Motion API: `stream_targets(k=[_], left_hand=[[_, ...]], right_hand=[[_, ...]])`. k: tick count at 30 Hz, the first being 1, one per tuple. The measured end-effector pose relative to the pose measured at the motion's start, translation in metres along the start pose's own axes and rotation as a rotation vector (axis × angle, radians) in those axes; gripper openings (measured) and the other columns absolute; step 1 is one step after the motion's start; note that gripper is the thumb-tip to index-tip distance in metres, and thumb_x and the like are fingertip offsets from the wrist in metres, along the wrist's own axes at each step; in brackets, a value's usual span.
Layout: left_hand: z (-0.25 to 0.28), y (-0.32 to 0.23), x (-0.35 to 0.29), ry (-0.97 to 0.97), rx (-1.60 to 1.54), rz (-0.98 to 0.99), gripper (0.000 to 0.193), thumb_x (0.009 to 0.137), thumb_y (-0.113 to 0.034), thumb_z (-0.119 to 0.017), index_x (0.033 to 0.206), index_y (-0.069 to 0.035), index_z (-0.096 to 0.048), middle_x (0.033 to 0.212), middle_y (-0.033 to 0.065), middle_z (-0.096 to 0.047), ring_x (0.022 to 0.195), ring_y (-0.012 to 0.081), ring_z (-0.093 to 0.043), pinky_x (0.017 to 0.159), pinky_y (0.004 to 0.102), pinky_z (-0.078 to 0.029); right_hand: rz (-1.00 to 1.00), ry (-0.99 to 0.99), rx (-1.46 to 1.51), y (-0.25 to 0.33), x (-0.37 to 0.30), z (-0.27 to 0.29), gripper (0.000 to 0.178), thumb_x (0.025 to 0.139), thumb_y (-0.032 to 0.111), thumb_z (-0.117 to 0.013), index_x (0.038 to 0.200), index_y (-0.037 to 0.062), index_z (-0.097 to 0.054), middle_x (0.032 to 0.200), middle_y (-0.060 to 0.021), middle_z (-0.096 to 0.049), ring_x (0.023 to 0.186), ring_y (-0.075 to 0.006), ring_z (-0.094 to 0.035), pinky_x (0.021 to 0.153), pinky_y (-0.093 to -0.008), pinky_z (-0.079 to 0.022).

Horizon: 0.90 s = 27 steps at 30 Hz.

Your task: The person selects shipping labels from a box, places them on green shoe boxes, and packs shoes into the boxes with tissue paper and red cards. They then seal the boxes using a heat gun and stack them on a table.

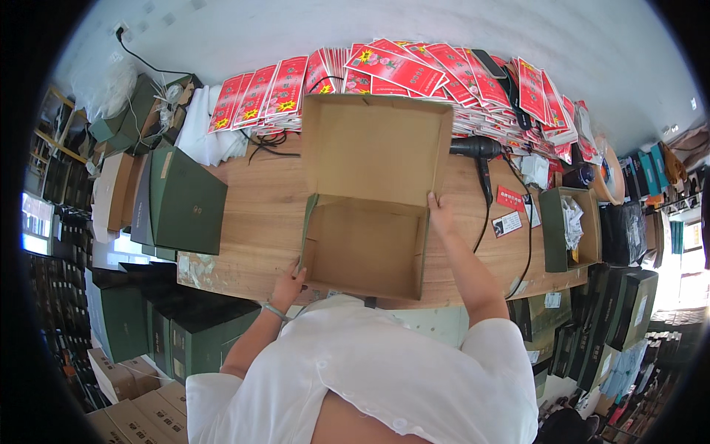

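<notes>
An open cardboard box [362, 244], brown inside with a green edge, rests at the front of the wooden table. Its lid [377, 148] is tipped back on the far side, and nothing lies inside. At the near left corner, my left hand [288, 287] has its fingers closed on the box wall. My right hand [441, 213] grips the right edge close to where lid and box meet, thumb on top. The undersides of both grips are hidden.
Red printed packets [399, 66] are piled along the wall. A black hair dryer [477, 148] trails its cord down the right side. Green boxes [188, 203] stand at the left. A small open box [577, 229] with crumpled paper sits at the right.
</notes>
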State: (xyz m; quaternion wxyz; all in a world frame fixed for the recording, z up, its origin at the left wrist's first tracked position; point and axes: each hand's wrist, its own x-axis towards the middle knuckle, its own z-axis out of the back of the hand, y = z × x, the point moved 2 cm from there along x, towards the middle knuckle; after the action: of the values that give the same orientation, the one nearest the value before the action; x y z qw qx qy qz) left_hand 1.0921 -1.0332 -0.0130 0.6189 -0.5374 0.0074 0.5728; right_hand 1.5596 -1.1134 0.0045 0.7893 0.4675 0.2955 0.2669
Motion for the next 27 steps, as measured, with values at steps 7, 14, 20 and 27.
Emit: stream_targets(k=[7,14,20,27], left_hand=[[0.038,0.034,0.025,-0.215,-0.579,0.098,0.073,0.099,-0.063,-0.03,0.15,-0.011,-0.031,0.119,0.0192,-0.063,0.091,0.0257,-0.063,0.08,0.0396,-0.05],[0.067,-0.032,0.0,0.038,-0.531,0.006,0.08,0.096,-0.067,-0.035,0.153,-0.012,-0.028,0.143,0.0206,-0.047,0.13,0.0325,-0.047,0.104,0.0428,-0.039],[0.035,-0.037,0.034,0.138,-0.293,-0.376,0.076,0.095,-0.049,-0.058,0.151,-0.007,-0.028,0.143,0.0163,-0.045,0.128,0.0294,-0.045,0.107,0.0348,-0.036],[0.072,0.013,0.057,0.279,-0.633,-0.132,0.074,0.094,-0.051,-0.059,0.149,-0.009,-0.032,0.137,0.015,-0.049,0.118,0.0254,-0.053,0.089,0.037,-0.051]], right_hand=[[0.005,-0.255,0.045,-0.065,-0.045,0.026,0.058,0.096,0.018,-0.061,0.144,-0.0024,-0.036,0.136,-0.0254,-0.051,0.128,-0.0338,-0.051,0.106,-0.0389,-0.04],[-0.397,-0.023,0.29,-0.018,-0.165,-0.017,0.072,0.1,0.053,-0.045,0.151,0.0049,-0.03,0.14,-0.0184,-0.05,0.116,-0.0274,-0.056,0.089,-0.0364,-0.047],[-0.115,-0.171,-0.141,-0.041,-0.171,-0.064,0.067,0.098,0.055,-0.047,0.133,-0.0021,-0.054,0.12,-0.0198,-0.065,0.114,-0.028,-0.059,0.096,-0.036,-0.045],[-0.134,-0.101,-0.091,0.107,-0.228,-0.063,0.056,0.101,0.046,-0.044,0.134,0.0015,-0.055,0.122,-0.0236,-0.063,0.121,-0.0395,-0.055,0.102,-0.04,-0.042]])
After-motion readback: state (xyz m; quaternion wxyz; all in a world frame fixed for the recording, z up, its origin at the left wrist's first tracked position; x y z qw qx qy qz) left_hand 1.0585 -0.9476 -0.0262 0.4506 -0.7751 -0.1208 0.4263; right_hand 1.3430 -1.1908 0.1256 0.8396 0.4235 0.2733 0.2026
